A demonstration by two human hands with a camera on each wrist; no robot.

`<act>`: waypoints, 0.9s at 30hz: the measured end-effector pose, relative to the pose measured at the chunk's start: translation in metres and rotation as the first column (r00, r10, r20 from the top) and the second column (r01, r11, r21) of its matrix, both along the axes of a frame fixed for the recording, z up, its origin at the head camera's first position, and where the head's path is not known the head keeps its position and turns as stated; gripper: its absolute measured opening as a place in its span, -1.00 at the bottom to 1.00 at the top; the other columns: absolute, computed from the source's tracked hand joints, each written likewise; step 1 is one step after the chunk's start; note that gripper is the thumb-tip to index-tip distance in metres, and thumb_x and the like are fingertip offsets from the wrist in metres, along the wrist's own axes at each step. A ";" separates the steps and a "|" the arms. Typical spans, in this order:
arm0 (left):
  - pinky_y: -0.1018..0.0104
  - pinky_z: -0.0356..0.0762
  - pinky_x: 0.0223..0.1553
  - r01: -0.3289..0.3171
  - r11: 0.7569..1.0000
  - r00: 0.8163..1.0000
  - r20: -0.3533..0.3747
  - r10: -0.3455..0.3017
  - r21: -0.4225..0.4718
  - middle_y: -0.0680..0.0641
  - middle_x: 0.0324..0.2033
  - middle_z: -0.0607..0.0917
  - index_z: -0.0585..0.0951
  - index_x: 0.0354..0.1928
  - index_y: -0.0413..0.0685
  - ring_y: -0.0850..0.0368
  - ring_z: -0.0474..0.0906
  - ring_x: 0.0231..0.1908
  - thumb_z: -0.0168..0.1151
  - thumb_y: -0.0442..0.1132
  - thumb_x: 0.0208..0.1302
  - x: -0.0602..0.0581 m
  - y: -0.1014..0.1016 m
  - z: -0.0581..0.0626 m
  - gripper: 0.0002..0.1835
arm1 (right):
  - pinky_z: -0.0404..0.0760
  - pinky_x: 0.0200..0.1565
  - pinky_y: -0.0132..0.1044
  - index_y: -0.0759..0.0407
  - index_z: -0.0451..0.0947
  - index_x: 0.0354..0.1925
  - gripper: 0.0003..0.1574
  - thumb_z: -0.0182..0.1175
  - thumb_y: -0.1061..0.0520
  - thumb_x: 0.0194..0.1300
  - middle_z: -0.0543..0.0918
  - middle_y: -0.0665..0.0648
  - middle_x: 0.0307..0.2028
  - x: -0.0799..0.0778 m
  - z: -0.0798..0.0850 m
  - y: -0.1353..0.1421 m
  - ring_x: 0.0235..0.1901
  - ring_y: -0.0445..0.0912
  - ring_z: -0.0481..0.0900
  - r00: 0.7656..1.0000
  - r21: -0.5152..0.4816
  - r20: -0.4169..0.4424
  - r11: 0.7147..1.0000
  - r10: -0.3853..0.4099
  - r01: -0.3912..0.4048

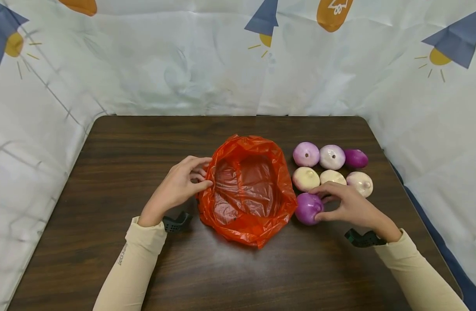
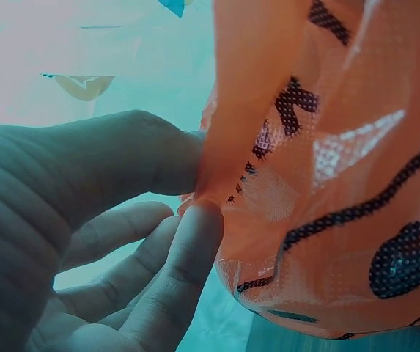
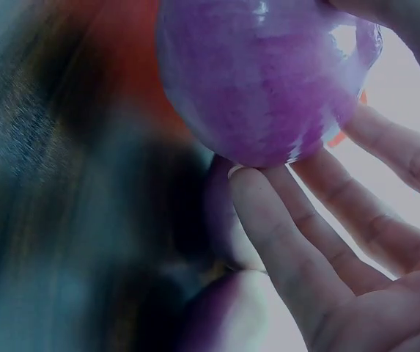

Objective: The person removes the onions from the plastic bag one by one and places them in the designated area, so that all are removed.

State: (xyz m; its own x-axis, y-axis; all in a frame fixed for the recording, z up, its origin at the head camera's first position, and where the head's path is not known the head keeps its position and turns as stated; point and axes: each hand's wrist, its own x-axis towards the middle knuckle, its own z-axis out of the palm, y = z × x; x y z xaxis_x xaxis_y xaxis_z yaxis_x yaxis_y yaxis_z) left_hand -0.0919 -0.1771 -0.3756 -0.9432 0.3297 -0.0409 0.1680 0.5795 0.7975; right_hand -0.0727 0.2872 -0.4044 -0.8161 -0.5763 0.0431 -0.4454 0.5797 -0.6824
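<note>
A red plastic bag (image 1: 257,235) stands on the table with its mouth spread wide, its inner walls showing in the head view. My left hand (image 1: 175,188) pinches the left side of its rim between thumb and forefinger; the left wrist view shows black print on the bag's outside (image 2: 327,213). At the bag's right side, my right hand (image 1: 350,207) grips a shiny purple onion (image 1: 308,209) between thumb and fingers. In the right wrist view the onion (image 3: 261,81) appears apart from two blurred onions. Whether it is raised off the table I cannot tell.
Behind the gripped onion sit two rows of onions: purple and whitish ones (image 1: 332,157) at the back, paler cream ones (image 1: 360,184) in front. They lie close together on the dark wooden table (image 1: 86,250). A white printed cloth (image 1: 144,69) hangs around the table.
</note>
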 end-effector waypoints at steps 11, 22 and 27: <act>0.12 0.76 0.07 -0.004 1.000 1.000 -0.004 0.004 -0.007 -0.18 0.10 0.56 0.47 0.44 -0.09 0.01 0.66 -0.01 0.43 -0.25 0.33 0.000 -0.001 0.000 -0.35 | 0.74 0.06 -0.43 -0.08 0.62 0.17 -0.29 0.63 -0.03 0.04 0.71 -0.04 0.14 0.001 -0.010 -0.003 -0.01 -0.35 0.68 0.999 0.014 0.049 1.000 -0.013 0.012; 0.10 0.75 0.07 -0.011 1.000 1.000 -0.009 0.011 -0.010 -0.19 0.11 0.56 0.47 0.43 -0.10 0.00 0.66 -0.01 0.43 -0.25 0.33 -0.001 -0.001 0.000 -0.35 | 0.76 0.06 -0.34 -0.03 0.62 0.19 -0.33 0.58 -0.04 0.12 0.72 0.01 0.12 0.001 -0.013 -0.004 -0.04 -0.30 0.70 0.997 0.019 0.066 0.999 -0.029 0.028; 0.11 0.76 0.07 -0.014 1.000 1.000 -0.009 0.014 -0.012 -0.19 0.11 0.56 0.47 0.43 -0.09 0.00 0.66 -0.02 0.43 -0.25 0.33 0.000 -0.002 -0.001 -0.35 | 0.75 0.07 -0.35 -0.02 0.62 0.21 -0.33 0.55 -0.05 0.16 0.72 0.01 0.12 0.003 -0.014 -0.002 -0.03 -0.30 0.70 0.996 0.052 0.074 0.998 -0.048 0.044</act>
